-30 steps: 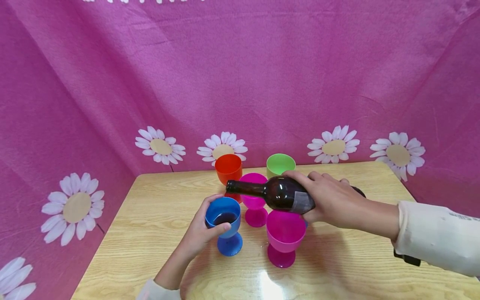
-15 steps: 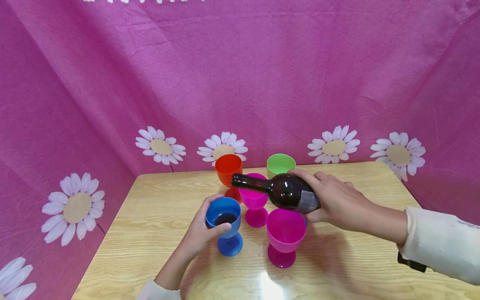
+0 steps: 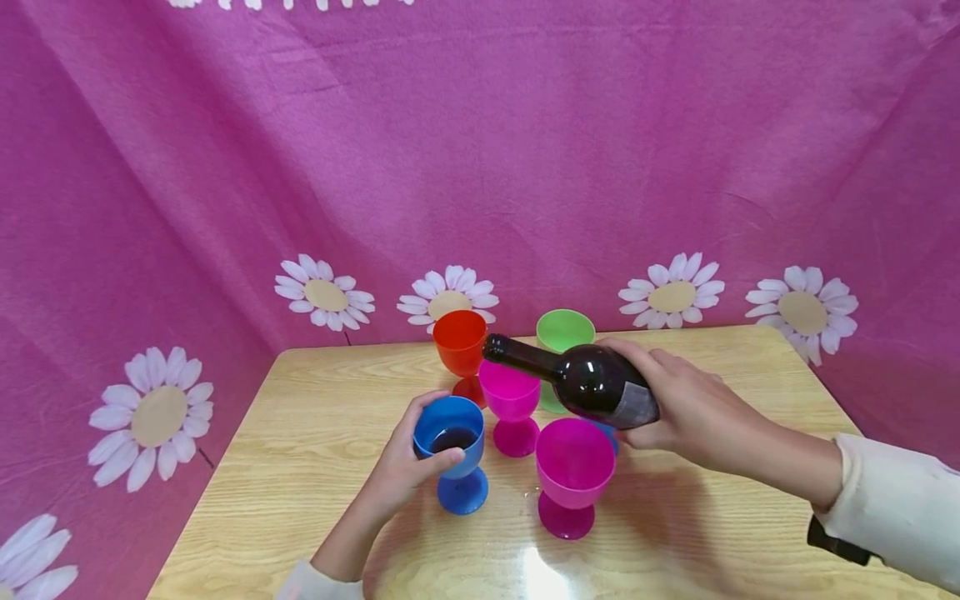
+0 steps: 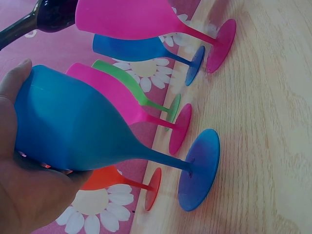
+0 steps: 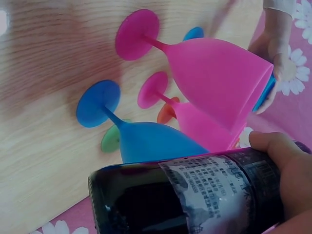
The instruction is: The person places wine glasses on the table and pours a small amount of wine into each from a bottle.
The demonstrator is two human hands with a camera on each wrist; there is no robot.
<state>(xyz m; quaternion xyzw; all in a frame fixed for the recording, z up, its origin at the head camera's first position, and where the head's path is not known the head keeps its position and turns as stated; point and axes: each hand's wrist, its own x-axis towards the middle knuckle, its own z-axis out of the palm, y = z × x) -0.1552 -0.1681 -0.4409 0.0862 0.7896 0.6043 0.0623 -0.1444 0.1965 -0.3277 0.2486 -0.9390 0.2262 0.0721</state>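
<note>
My left hand (image 3: 408, 454) grips the bowl of a blue goblet (image 3: 450, 433), which stands upright on the table with dark liquid inside. In the left wrist view the fingers and thumb wrap the goblet's (image 4: 73, 122) bowl. My right hand (image 3: 678, 408) holds a dark wine bottle (image 3: 592, 379) around its body, tilted with the neck pointing left and slightly up. The bottle's mouth is above the table near the far pink goblet (image 3: 510, 392), apart from the blue one. A printed label shows on the bottle (image 5: 146, 200) in the right wrist view. Below it stands a nearer pink goblet (image 3: 573, 462).
An orange-red goblet (image 3: 460, 342) and a green goblet (image 3: 564, 329) stand at the back. A second blue goblet (image 5: 151, 141) is mostly hidden behind the near pink one in the head view. A pink cloth with daisies hangs behind the wooden table (image 3: 300, 467).
The right hand has moved right with the bottle, and the bottle's neck has tipped upward, away from the blue goblet. The left hand keeps its grip in place.
</note>
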